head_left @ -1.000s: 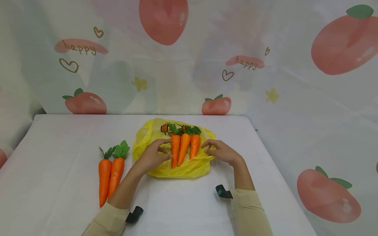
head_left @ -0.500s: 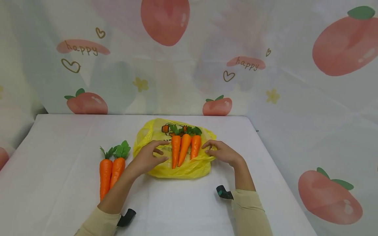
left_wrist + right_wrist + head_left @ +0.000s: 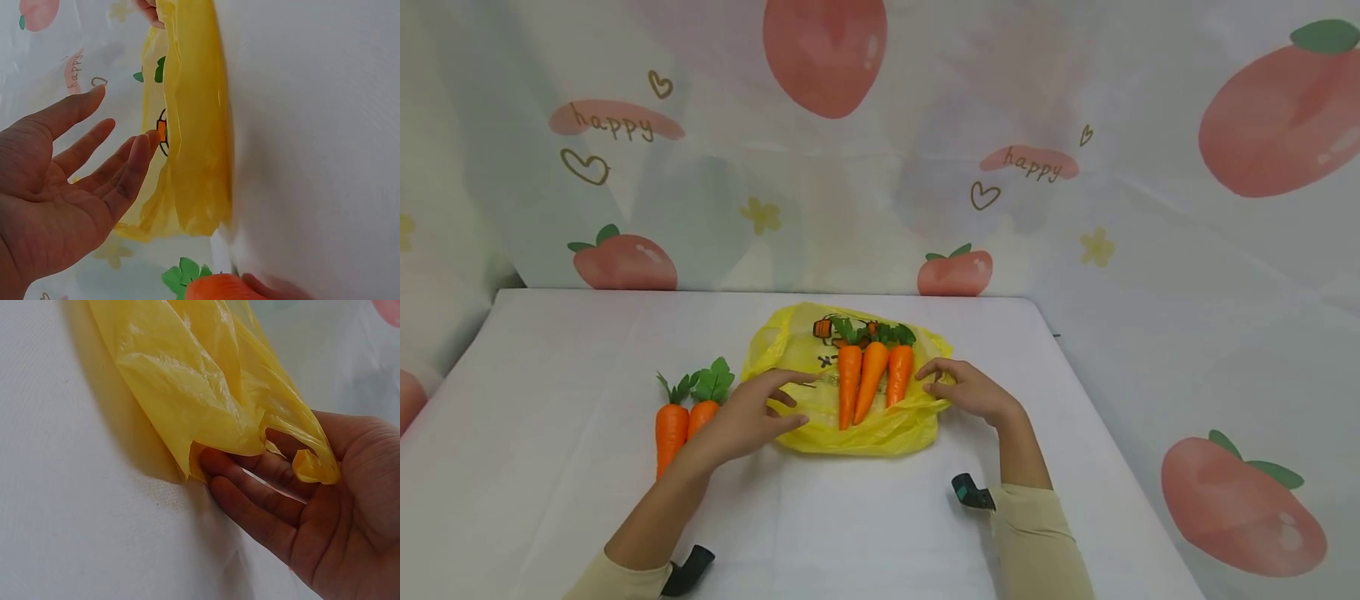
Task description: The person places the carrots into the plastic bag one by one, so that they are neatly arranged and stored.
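A yellow plastic bag (image 3: 880, 440) lies spread at the back middle of the table, its mouth pulled open. Three orange carrots with green leafy tops lie side by side in it: a left one (image 3: 848, 385), a middle one (image 3: 870, 383) and a right one (image 3: 899, 377). At the bag's left side my left hand (image 3: 748, 422) hovers with spread, relaxed fingers, holding nothing; the left wrist view shows its palm bare. My right hand (image 3: 968, 390) holds the bag's right edge, a gathered handle (image 3: 312, 462) running between thumb and fingers.
Two more carrots lie on the white table left of the bag, one farther left (image 3: 671, 429) and one beside it (image 3: 702, 415), both partly hidden behind my left forearm. A fruit-patterned cloth (image 3: 850, 208) rises behind the table.
My left hand has drawn back leftward and toward me, away from the left carrot in the bag, and its fingers have spread. My right hand stays at the bag's edge.
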